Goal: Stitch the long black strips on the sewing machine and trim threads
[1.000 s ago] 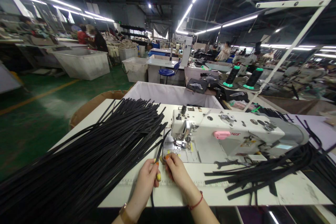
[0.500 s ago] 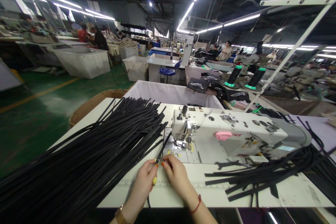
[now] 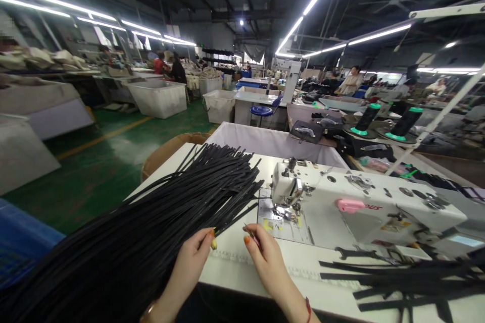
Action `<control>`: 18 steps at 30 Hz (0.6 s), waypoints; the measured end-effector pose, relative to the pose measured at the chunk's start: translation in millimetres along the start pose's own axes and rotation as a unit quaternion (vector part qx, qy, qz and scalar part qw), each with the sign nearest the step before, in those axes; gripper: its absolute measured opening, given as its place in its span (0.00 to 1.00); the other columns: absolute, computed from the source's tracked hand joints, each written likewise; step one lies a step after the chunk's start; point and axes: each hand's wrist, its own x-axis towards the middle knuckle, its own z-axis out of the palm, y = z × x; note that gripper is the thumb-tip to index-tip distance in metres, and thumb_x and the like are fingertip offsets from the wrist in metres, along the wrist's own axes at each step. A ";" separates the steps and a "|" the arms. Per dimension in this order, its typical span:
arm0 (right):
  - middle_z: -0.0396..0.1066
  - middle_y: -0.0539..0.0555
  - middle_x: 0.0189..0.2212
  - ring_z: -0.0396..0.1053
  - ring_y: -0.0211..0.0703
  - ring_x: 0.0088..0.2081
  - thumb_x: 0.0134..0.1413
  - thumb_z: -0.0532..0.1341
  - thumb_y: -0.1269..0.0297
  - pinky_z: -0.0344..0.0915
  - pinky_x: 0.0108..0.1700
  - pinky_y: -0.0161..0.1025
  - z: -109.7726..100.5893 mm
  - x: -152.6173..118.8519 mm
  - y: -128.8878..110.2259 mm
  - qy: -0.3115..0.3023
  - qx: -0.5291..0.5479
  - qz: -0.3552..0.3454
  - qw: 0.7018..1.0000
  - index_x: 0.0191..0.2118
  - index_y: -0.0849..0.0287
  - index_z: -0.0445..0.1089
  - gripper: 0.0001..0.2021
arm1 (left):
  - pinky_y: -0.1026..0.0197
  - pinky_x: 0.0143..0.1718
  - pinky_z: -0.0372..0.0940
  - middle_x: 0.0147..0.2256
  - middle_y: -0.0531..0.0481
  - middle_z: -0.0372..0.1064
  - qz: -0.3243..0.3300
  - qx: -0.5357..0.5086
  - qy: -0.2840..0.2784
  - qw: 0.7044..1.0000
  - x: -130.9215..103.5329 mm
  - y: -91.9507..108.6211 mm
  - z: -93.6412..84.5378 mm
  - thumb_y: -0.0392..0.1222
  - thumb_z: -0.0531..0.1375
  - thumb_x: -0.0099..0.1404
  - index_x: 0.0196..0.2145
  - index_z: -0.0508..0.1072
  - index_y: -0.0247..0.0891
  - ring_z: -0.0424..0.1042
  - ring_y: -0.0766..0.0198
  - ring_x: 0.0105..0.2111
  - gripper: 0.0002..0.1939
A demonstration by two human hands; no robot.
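Note:
A big bundle of long black straps [image 3: 151,227] lies across the left of the white sewing table [image 3: 235,267]. My left hand [image 3: 189,260] is at the bundle's right edge, its thumb and forefinger pinched on one black strap; a small yellow piece shows at its fingertips. Just right of it, my right hand [image 3: 267,260] rests on the table and holds a thin metal tool [image 3: 252,232] between its fingers. The hands are a little apart. The white sewing machine [image 3: 359,207] stands behind them, its presser foot [image 3: 286,208] just beyond my right hand.
More black straps [image 3: 409,282] lie in a loose heap at the table's right, under the machine arm. A cloth-lined bin [image 3: 265,141] and a cardboard box [image 3: 170,149] stand behind the table. Thread cones [image 3: 405,123], other benches, white tubs and several people are farther back.
Both hands have moved left, away from the presser foot, and drawn apart. The strap they held together at the needle is no longer between them. My left hand now reaches the bundle.

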 end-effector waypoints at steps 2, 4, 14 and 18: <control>0.73 0.51 0.37 0.70 0.42 0.38 0.67 0.51 0.57 0.63 0.39 0.38 9.5 -0.8 -22.3 -0.012 -0.015 -0.038 0.999 0.48 0.52 0.66 0.11 | 0.66 0.18 0.59 0.22 0.50 0.71 -0.036 -0.042 -0.004 0.998 -13.8 17.0 -16.6 0.62 0.62 0.57 0.37 0.79 0.32 0.66 0.64 0.18 0.27; 0.74 0.51 0.37 0.71 0.42 0.37 0.67 0.51 0.60 0.63 0.39 0.38 18.9 -3.4 -42.3 -0.014 -0.039 -0.075 0.996 0.50 0.51 0.65 0.10 | 0.68 0.15 0.52 0.21 0.52 0.68 -0.059 -0.089 -0.019 0.994 -30.9 35.1 -30.0 0.62 0.62 0.57 0.39 0.79 0.32 0.58 0.70 0.14 0.28; 0.72 0.52 0.33 0.71 0.44 0.33 0.64 0.56 0.65 0.67 0.33 0.39 27.9 -31.7 -98.0 0.024 -0.130 -0.229 0.964 0.50 0.53 0.64 0.10 | 0.69 0.16 0.47 0.20 0.55 0.62 0.015 -0.098 -0.098 0.990 -87.5 83.1 -67.6 0.55 0.59 0.65 0.50 0.76 0.35 0.51 0.72 0.17 0.24; 0.72 0.53 0.32 0.71 0.46 0.33 0.63 0.57 0.65 0.68 0.32 0.40 20.1 -40.1 -107.3 0.038 -0.166 -0.248 0.954 0.49 0.55 0.65 0.10 | 0.69 0.18 0.53 0.20 0.55 0.62 0.052 -0.082 -0.082 0.992 -95.8 86.8 -64.4 0.51 0.58 0.67 0.50 0.76 0.35 0.55 0.70 0.18 0.21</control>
